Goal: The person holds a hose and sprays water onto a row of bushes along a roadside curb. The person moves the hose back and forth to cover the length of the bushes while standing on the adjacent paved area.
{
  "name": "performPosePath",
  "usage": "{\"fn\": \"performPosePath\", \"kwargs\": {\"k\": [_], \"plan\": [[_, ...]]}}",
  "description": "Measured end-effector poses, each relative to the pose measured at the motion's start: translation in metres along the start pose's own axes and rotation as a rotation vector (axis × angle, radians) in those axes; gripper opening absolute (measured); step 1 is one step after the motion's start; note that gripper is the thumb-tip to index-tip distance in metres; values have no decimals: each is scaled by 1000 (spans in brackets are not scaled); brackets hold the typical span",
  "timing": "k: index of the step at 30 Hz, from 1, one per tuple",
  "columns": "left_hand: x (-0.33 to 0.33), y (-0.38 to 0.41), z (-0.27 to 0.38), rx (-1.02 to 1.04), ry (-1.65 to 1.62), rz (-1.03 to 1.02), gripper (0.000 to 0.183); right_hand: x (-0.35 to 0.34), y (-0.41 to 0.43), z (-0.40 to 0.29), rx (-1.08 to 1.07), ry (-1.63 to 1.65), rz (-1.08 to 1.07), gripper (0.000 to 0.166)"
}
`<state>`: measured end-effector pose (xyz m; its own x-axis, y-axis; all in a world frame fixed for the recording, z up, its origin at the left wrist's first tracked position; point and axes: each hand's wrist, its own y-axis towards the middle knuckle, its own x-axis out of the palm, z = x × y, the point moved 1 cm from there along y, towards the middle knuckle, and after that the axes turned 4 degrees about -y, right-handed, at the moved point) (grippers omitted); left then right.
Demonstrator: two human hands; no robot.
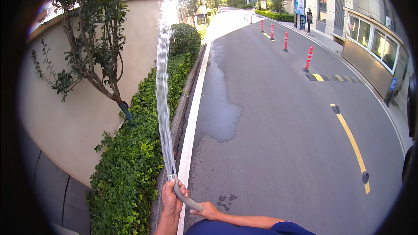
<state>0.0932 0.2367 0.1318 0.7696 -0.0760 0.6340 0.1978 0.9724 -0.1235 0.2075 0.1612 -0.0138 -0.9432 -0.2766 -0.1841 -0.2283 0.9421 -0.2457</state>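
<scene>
My left hand [171,195] is closed around a grey hose [187,199] just below its mouth, which has a metallic-looking end piece [170,177]. Lower on the same hose, my right hand [209,211] grips it near my body. A thick jet of water [162,88] shoots up and forward from the mouth, breaking into spray at the top. Beneath and to the left of the jet runs a low green hedge [130,160]. The rest of the hose, beyond my right hand, is hidden.
A white kerb line [192,120] borders the asphalt road [277,137], which has a wet patch [222,111]. A tree [111,94] leans before a beige wall [72,130]. Red bollards [308,58], a speed bump [336,78] and a guard booth [369,58] stand right.
</scene>
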Motion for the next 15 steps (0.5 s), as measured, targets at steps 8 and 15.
{"fn": "performPosePath", "kwargs": {"k": [8,15], "plan": [[-4,-1,-1,-4,-16,5,27,2,1,3,1,14,0,43],[-3,-2,0,-9,-11,5,28,2,0,4,17,8,-6,43]]}}
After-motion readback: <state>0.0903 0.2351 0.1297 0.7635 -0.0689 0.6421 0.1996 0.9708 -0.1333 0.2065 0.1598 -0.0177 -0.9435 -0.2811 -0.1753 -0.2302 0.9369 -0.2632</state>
